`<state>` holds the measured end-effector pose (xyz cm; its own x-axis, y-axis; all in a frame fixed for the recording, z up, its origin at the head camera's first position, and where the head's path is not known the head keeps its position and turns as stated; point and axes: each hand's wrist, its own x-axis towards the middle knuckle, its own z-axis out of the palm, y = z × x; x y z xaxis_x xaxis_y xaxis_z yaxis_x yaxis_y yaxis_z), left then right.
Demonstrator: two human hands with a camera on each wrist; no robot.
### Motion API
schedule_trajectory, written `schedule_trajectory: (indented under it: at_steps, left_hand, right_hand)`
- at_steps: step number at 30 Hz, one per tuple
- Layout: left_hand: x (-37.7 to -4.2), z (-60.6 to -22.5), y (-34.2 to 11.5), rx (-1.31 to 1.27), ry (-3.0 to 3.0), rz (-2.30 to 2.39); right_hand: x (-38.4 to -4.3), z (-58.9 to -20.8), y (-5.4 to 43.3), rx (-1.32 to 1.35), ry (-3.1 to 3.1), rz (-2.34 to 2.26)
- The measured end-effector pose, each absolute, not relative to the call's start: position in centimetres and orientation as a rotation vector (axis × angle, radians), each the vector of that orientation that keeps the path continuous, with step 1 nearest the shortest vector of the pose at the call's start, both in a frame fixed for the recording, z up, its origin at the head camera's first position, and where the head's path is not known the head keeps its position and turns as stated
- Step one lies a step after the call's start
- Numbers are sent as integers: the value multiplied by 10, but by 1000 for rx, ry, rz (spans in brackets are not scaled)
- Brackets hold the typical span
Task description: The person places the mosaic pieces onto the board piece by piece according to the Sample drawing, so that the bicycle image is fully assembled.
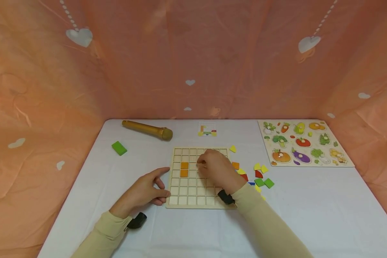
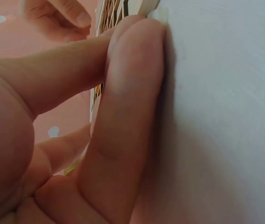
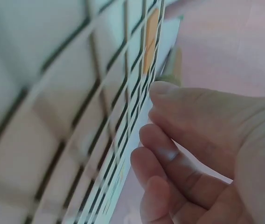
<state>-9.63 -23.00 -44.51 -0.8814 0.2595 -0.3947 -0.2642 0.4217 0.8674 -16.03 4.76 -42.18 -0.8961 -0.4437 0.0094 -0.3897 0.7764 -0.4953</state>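
Orange tiles are light, stiff, we reckon — pinch the edges. Left hand fingers straight; right hand curled — grip unclear.

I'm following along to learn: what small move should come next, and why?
Probably the right hand should fetch one of the loose pieces: none shows at its fingertips, only two orange squares show on the board, and the left hand touches its edge.
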Motion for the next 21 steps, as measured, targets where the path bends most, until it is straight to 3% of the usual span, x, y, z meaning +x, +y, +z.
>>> schedule_trajectory:
  at_steps: [12,21]
  left_hand:
    - [-95,-447,-230,-44,2205,1451]
    - [-97,-447,-229,-28,2209,1449]
  right_hand:
    - [-162,-428,125,-431,2907,-756]
    - [-167,-426,148,-301,2885,-719]
